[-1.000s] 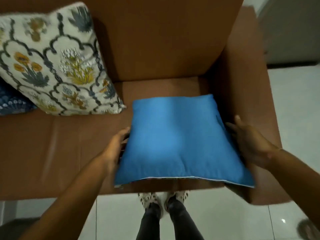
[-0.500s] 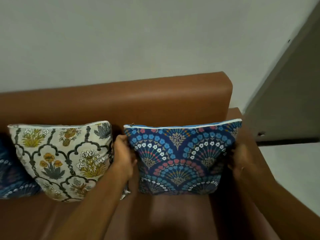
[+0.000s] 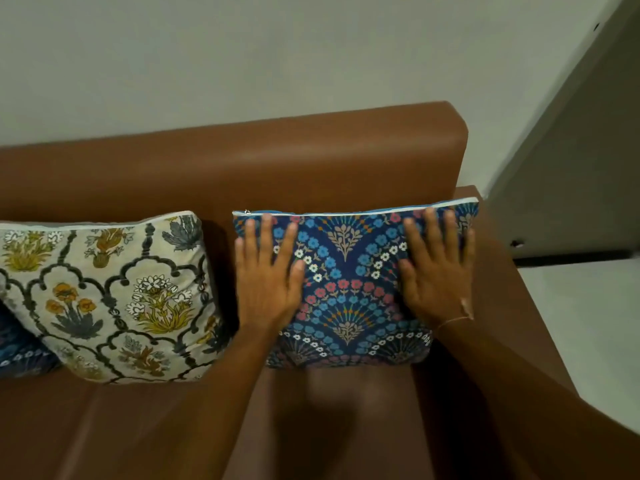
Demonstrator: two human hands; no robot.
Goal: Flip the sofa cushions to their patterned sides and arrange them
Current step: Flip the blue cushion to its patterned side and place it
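A dark blue cushion [image 3: 349, 271] with a fan-and-flower pattern stands upright against the backrest at the sofa's right end, patterned side facing me. My left hand [image 3: 268, 271] lies flat on its left half, fingers spread. My right hand [image 3: 436, 268] lies flat on its right half, fingers spread too. Neither hand grips it. To the left leans a cream cushion [image 3: 114, 292] with yellow flowers and dark arches. A third blue patterned cushion [image 3: 17, 351] peeks in at the far left edge, mostly hidden.
The brown leather sofa [image 3: 311, 157] fills the view, its right armrest [image 3: 512, 306] beside the blue cushion. A pale wall rises behind, a grey door [image 3: 581, 161] stands at the right, and light floor tiles [image 3: 595, 323] lie past the armrest.
The cushion lay flat with its plain blue side up, then was flipped and stood against the backrest. My hands have moved from gripping its side edges to resting flat on its patterned face.
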